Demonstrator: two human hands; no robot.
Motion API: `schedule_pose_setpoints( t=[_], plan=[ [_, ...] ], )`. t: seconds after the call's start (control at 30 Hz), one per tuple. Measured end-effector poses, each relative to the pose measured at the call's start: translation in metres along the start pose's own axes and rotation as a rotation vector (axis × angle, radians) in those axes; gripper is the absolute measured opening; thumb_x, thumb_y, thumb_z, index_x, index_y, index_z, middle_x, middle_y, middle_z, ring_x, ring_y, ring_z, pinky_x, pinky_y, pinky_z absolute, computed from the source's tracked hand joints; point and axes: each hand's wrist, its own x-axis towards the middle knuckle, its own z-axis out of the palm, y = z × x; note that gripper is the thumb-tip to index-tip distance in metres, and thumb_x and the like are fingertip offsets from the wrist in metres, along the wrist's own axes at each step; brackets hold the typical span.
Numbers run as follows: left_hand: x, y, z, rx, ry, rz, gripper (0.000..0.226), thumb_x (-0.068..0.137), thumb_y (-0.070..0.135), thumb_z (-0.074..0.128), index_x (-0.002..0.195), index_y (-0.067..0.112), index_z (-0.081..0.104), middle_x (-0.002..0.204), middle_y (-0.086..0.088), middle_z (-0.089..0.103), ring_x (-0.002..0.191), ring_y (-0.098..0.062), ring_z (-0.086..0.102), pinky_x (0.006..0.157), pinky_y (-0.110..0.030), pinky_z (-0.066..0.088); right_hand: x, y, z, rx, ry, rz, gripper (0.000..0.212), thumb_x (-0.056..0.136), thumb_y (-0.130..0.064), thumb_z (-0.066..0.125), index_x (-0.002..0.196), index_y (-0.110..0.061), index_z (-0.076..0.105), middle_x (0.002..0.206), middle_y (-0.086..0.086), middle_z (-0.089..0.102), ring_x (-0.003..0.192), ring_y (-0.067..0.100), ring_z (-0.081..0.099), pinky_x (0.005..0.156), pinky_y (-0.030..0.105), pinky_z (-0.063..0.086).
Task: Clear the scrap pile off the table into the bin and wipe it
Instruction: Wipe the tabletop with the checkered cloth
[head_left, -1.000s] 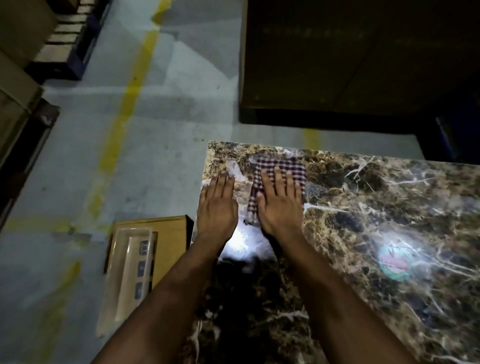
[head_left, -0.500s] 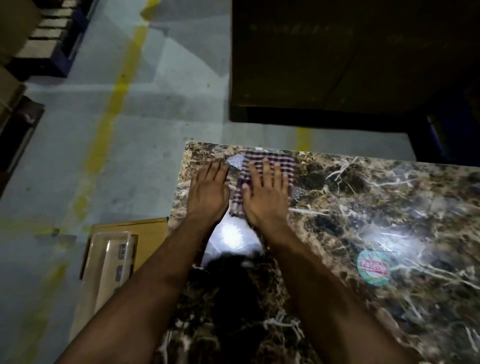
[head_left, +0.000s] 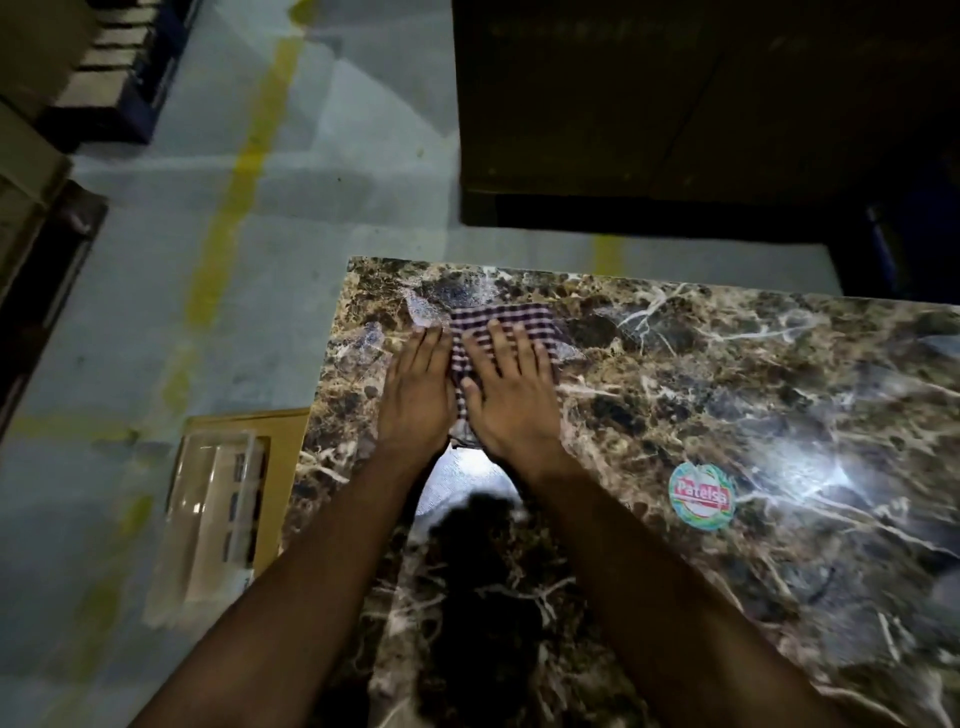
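Note:
A dark checked cloth (head_left: 498, 318) lies flat near the far left corner of the brown marble table (head_left: 727, 395). My right hand (head_left: 511, 400) presses flat on the cloth, fingers spread. My left hand (head_left: 415, 395) rests flat beside it, its palm on the table and its inner edge touching the cloth. A cardboard bin (head_left: 275, 447) stands on the floor by the table's left edge, with clear plastic packaging (head_left: 213, 514) lying in it.
A round green and red sticker (head_left: 701, 495) sits on the table to the right of my arms. A large dark box (head_left: 675, 104) stands beyond the table's far edge. A yellow line (head_left: 234, 171) runs along the grey floor, and pallets (head_left: 119, 67) stand at far left.
Both hands stay flat on the cloth and have slid it a little along the table near the far left corner. The view has shifted slightly.

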Motion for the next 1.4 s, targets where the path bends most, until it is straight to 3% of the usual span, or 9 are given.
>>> schedule_pose_setpoints(
  t=[0.1, 0.3, 0.5, 0.73, 0.83, 0.93, 1.17, 1.3, 1.4],
  plan=[
    [-0.016, -0.005, -0.001, 0.044, 0.034, 0.013, 0.052, 0.105, 0.027, 0.038, 0.156, 0.019, 0.033, 0.165, -0.005, 0.027, 0.153, -0.022, 0.019, 0.126, -0.042, 0.015, 0.016, 0.008, -0.005, -0.018, 0.004, -0.035, 0.059, 0.105, -0.052, 0.023, 0.161, -0.038, 0.011, 0.171, 0.002, 0.008, 0.158, 0.027, 0.001, 0.127, 0.047, 0.0],
    [-0.06, -0.01, -0.005, 0.086, -0.004, 0.017, 0.052, 0.105, 0.034, 0.038, 0.156, 0.023, 0.033, 0.166, -0.004, 0.026, 0.152, -0.026, 0.02, 0.122, -0.048, 0.021, -0.049, 0.013, 0.003, 0.013, 0.1, 0.239, 0.062, 0.103, -0.052, 0.023, 0.162, -0.032, 0.013, 0.171, 0.006, 0.011, 0.157, 0.032, 0.001, 0.126, 0.052, 0.003],
    [-0.107, -0.009, -0.002, 0.13, -0.047, 0.047, 0.051, 0.105, 0.03, 0.039, 0.155, 0.022, 0.033, 0.164, -0.003, 0.029, 0.15, -0.026, 0.023, 0.12, -0.05, 0.021, -0.086, -0.019, 0.015, 0.029, -0.011, 0.06, 0.061, 0.103, -0.054, 0.021, 0.162, -0.038, 0.01, 0.172, 0.002, 0.004, 0.158, 0.028, -0.004, 0.127, 0.048, -0.003],
    [-0.16, -0.026, 0.004, 0.091, -0.008, 0.056, 0.052, 0.107, 0.037, 0.035, 0.156, 0.023, 0.032, 0.164, -0.002, 0.029, 0.151, -0.023, 0.023, 0.122, -0.044, 0.02, -0.148, 0.005, 0.012, -0.005, 0.068, 0.177, 0.062, 0.103, -0.055, 0.022, 0.161, -0.035, 0.013, 0.171, 0.005, 0.011, 0.157, 0.031, 0.001, 0.127, 0.05, 0.001],
    [-0.18, -0.027, 0.005, 0.087, 0.002, 0.042, 0.052, 0.107, 0.039, 0.033, 0.157, 0.022, 0.032, 0.165, -0.002, 0.029, 0.152, -0.023, 0.022, 0.122, -0.044, 0.019, -0.194, -0.031, 0.028, 0.017, -0.001, 0.117, 0.062, 0.104, -0.055, 0.022, 0.162, -0.037, 0.008, 0.171, 0.001, 0.003, 0.157, 0.029, -0.007, 0.127, 0.05, -0.004],
    [-0.196, -0.03, 0.006, 0.085, -0.006, 0.046, 0.053, 0.107, 0.039, 0.034, 0.158, 0.024, 0.03, 0.165, 0.0, 0.028, 0.153, -0.022, 0.021, 0.123, -0.044, 0.018, -0.188, -0.038, 0.034, 0.021, -0.02, 0.024, 0.06, 0.105, -0.055, 0.024, 0.161, -0.041, 0.008, 0.172, 0.0, 0.005, 0.158, 0.027, -0.004, 0.127, 0.047, -0.003],
    [-0.234, -0.038, 0.005, 0.096, -0.014, 0.04, 0.052, 0.106, 0.039, 0.035, 0.156, 0.023, 0.033, 0.165, -0.002, 0.027, 0.152, -0.024, 0.021, 0.123, -0.045, 0.021, -0.234, -0.022, 0.031, 0.015, 0.077, 0.215, 0.061, 0.103, -0.052, 0.03, 0.161, -0.036, 0.017, 0.17, 0.003, 0.014, 0.157, 0.03, 0.002, 0.127, 0.049, 0.003],
    [-0.261, -0.039, 0.006, 0.11, -0.014, 0.042, 0.053, 0.107, 0.041, 0.033, 0.158, 0.027, 0.028, 0.166, 0.001, 0.026, 0.152, -0.02, 0.019, 0.123, -0.042, 0.017, -0.265, -0.058, 0.047, 0.038, -0.004, 0.105, 0.061, 0.104, -0.054, 0.024, 0.161, -0.038, 0.01, 0.171, 0.001, 0.007, 0.158, 0.028, -0.006, 0.127, 0.048, -0.003],
    [-0.275, -0.04, 0.007, 0.124, -0.025, 0.051, 0.054, 0.106, 0.042, 0.034, 0.158, 0.029, 0.025, 0.167, 0.001, 0.024, 0.153, -0.021, 0.018, 0.123, -0.044, 0.014, -0.248, -0.046, 0.043, 0.0, -0.025, 0.018, 0.06, 0.105, -0.057, 0.022, 0.161, -0.041, 0.006, 0.172, 0.0, 0.003, 0.158, 0.026, -0.004, 0.126, 0.045, -0.006]
  ],
)
